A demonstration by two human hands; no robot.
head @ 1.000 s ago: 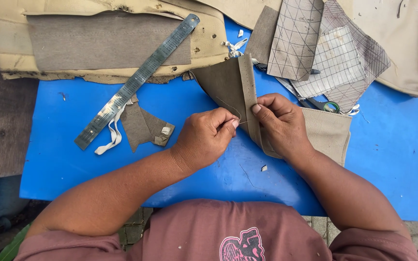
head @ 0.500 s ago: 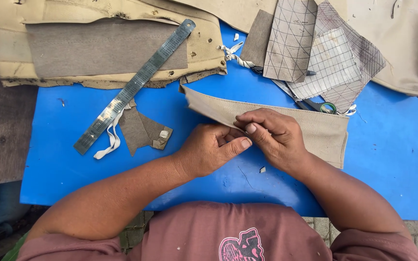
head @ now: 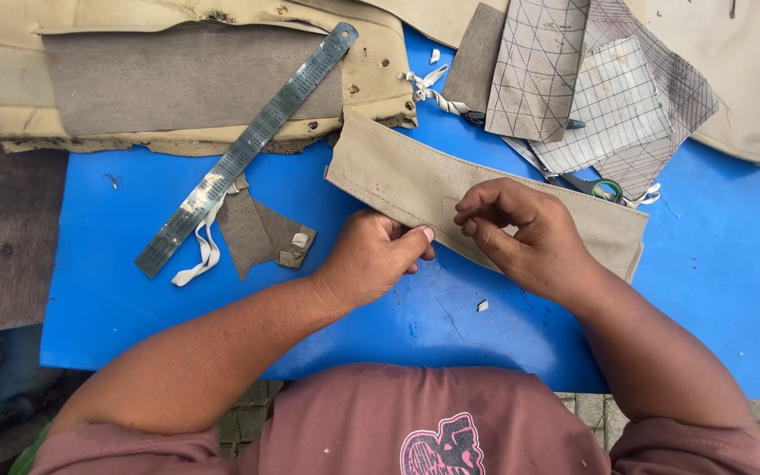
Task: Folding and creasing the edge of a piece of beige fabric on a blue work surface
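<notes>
**Tan strip pinched flat at its near edge**

Lying spread across the blue table (head: 134, 308): tan fabric strip (head: 415, 180). Left hand (head: 371, 259) and right hand (head: 521, 229), both closed narrow, pinching its near edge close together, apparently to steady the seam. Set aside upper left: steel ruler (head: 244, 149).

shirt: dusty maroon, short sleeves | chest print: pink and black | forearms bare, hands (head: 450, 251) ungloved

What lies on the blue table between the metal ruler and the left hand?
In the head view, small brown fabric scraps and a white strip lie between the metal ruler and the left hand; otherwise bare blue table.
</notes>
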